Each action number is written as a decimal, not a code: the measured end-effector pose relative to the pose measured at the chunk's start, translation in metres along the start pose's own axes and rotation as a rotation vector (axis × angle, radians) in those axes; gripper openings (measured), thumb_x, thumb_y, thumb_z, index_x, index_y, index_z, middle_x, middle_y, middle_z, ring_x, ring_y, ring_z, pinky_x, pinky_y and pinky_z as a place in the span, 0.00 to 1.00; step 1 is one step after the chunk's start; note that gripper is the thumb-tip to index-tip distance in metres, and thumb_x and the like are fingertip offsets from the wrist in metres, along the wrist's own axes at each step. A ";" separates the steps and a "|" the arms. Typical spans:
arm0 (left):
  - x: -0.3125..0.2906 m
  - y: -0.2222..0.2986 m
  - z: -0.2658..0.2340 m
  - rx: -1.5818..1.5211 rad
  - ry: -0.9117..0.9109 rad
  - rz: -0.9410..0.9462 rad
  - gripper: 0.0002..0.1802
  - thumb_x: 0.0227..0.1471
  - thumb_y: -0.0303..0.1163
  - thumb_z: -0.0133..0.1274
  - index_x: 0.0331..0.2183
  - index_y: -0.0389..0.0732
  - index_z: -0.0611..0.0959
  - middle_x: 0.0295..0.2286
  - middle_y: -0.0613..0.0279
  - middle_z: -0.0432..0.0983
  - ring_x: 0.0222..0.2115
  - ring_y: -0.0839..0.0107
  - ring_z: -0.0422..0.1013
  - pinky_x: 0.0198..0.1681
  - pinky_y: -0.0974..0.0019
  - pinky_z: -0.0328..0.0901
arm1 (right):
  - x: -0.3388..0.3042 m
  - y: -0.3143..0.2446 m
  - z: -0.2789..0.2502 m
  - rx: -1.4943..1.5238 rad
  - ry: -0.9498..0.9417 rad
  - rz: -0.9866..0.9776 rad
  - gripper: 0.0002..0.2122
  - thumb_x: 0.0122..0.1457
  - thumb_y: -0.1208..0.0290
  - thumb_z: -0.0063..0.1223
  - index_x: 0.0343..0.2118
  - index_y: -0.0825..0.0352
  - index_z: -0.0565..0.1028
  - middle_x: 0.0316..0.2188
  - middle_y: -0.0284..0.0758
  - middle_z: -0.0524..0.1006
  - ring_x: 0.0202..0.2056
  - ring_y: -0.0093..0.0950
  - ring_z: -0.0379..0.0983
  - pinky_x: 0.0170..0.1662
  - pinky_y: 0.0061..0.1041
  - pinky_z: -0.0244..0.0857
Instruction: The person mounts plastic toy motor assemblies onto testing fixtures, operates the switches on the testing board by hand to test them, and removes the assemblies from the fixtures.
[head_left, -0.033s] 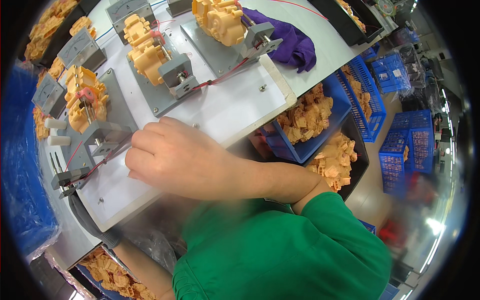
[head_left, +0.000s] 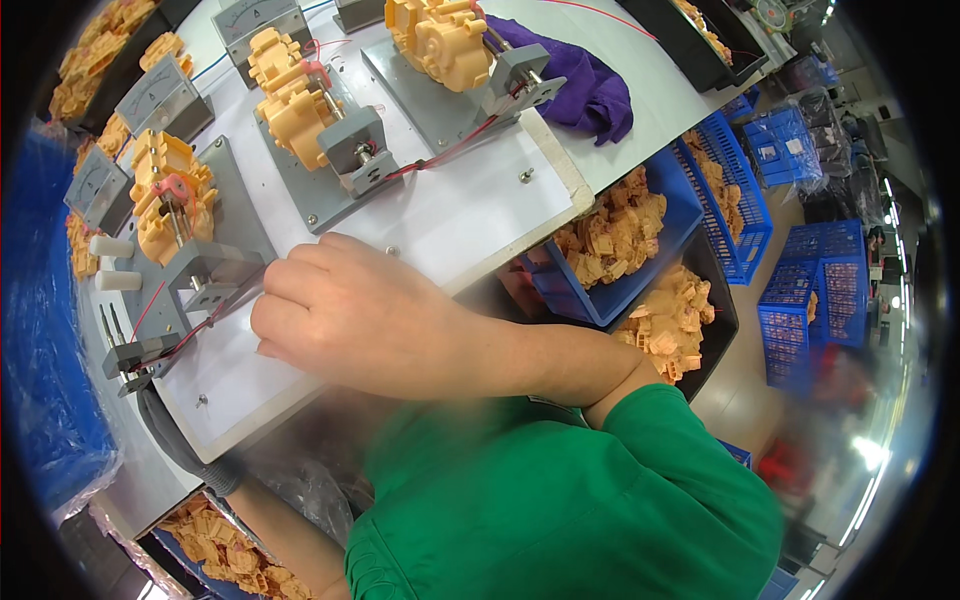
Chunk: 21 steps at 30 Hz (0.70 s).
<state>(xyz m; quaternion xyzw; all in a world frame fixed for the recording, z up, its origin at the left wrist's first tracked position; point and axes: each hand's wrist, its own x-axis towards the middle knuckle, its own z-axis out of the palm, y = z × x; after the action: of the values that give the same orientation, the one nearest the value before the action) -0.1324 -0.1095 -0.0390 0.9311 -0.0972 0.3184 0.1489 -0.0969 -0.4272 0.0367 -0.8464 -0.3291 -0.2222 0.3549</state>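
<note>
My right hand (head_left: 335, 310) lies closed at the front edge of a white board (head_left: 440, 240); its curled fingers hide whatever may be inside. Grey fabric covers my left hand (head_left: 170, 430), beside the board's left corner. The left fingers are hidden near a grey block with metal pins (head_left: 140, 355). Three yellow plastic gearbox housings sit on grey metal fixtures: the left housing (head_left: 172, 195) beyond my right hand, the middle housing (head_left: 295, 100), and the right housing (head_left: 440, 45). A grey clamp block (head_left: 210, 270) stands just left of my right hand.
Dial meters (head_left: 165, 100) stand behind the fixtures. A purple cloth (head_left: 590, 90) lies at the right. Blue bins (head_left: 660, 240) and a black tray hold more yellow parts below the table's right edge. Another box of yellow parts (head_left: 225, 545) is at lower left, and red wires cross the board.
</note>
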 end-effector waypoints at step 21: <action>0.191 0.119 -0.044 -0.546 -0.088 0.054 0.20 0.59 0.33 0.47 0.52 0.36 0.76 0.45 0.53 0.76 0.46 0.64 0.72 0.50 0.66 0.65 | 0.011 -0.001 -0.004 0.542 0.108 0.137 0.26 0.53 0.75 0.62 0.54 0.66 0.65 0.43 0.39 0.75 0.40 0.35 0.75 0.41 0.32 0.71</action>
<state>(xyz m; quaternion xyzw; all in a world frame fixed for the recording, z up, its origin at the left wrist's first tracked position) -0.0417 -0.2229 0.1381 0.8666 -0.2103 0.2437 0.3814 -0.0903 -0.4253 0.0462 -0.7280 -0.2991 -0.1465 0.5993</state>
